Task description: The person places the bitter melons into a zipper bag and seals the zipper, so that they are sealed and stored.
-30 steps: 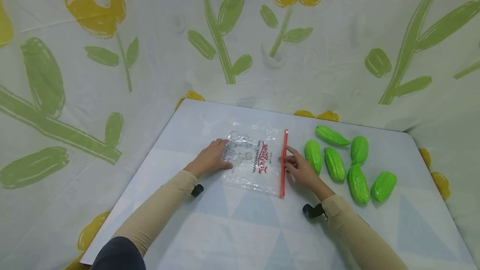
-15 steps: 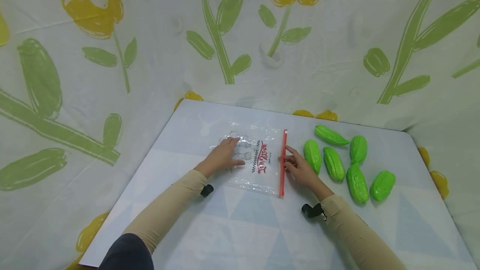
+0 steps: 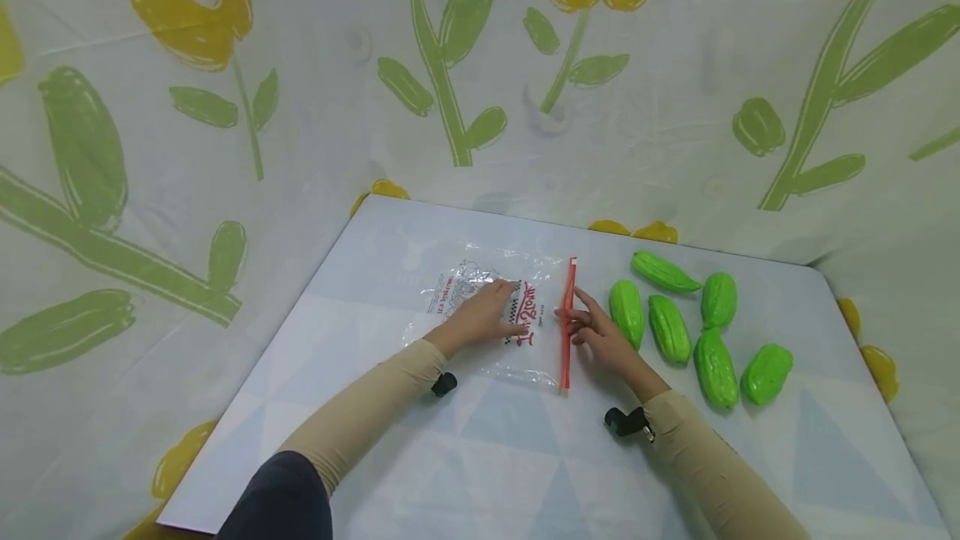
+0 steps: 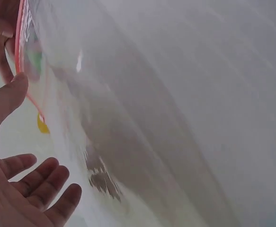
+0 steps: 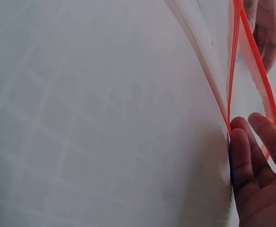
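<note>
A clear plastic zip bag point(image 3: 528, 363) with red and black print lies flat on the table. Its red zip edge point(image 3: 566, 365) faces right, and in the right wrist view the two red strips point(image 5: 258, 52) stand apart at the mouth. Over the printed middle of the bag is my left hand point(image 3: 480, 317), thumb and fingers spread apart. My right hand point(image 3: 606, 343) has its fingertips at the red zip edge; its fingers point(image 5: 242, 151) reach the mouth loosely extended, thumb apart. Right of that hand lie several bright green, ridged, gourd-like vegetables point(image 3: 669, 329).
The white table point(image 3: 450, 482) has pale blue triangles. Behind it and at its sides hangs a cloth point(image 3: 315, 148) printed with yellow flowers and green leaves. A small black camera point(image 3: 626, 422) sits on the right wrist, another point(image 3: 445, 383) on the left.
My left hand has slid right across the bag, from its left part to the red lettering, uncovering print on the left. The right hand stays at the zip edge, whose strips now show slightly parted.
</note>
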`<action>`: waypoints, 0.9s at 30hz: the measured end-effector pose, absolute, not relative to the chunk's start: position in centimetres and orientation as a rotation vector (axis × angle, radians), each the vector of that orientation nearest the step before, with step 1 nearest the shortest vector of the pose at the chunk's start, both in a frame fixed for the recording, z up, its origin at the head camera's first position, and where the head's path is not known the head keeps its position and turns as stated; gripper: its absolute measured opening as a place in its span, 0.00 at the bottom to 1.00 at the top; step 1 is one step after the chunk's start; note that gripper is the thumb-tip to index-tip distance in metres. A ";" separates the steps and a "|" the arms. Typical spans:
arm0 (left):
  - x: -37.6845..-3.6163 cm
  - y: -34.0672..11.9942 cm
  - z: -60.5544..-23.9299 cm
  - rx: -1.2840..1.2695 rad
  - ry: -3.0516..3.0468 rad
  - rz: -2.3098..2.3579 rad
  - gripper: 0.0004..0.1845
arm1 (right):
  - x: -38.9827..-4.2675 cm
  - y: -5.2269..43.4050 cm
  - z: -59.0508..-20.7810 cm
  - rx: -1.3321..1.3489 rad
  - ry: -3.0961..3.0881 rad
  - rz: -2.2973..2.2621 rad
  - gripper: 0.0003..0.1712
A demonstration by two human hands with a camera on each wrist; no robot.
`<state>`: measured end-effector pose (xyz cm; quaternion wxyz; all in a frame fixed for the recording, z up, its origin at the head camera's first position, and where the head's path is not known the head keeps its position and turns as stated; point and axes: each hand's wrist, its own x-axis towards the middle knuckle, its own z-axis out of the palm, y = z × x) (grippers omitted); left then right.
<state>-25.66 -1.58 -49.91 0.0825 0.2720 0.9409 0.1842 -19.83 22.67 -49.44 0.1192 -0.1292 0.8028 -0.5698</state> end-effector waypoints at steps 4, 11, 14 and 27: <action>-25.6 -0.3 -50.0 0.843 2.804 0.583 0.46 | -19.8 22.6 -49.2 -0.392 2.325 -1.667 0.39; -25.4 1.7 -49.7 0.878 2.806 0.702 0.44 | -20.1 22.9 -49.9 -0.410 2.296 -1.681 0.40; -25.3 2.4 -49.7 0.868 2.823 0.702 0.43 | -20.5 23.2 -50.9 -0.407 2.281 -1.690 0.39; -25.0 5.1 -50.3 0.799 2.936 0.595 0.46 | -20.8 23.9 -52.1 -0.369 2.294 -1.617 0.37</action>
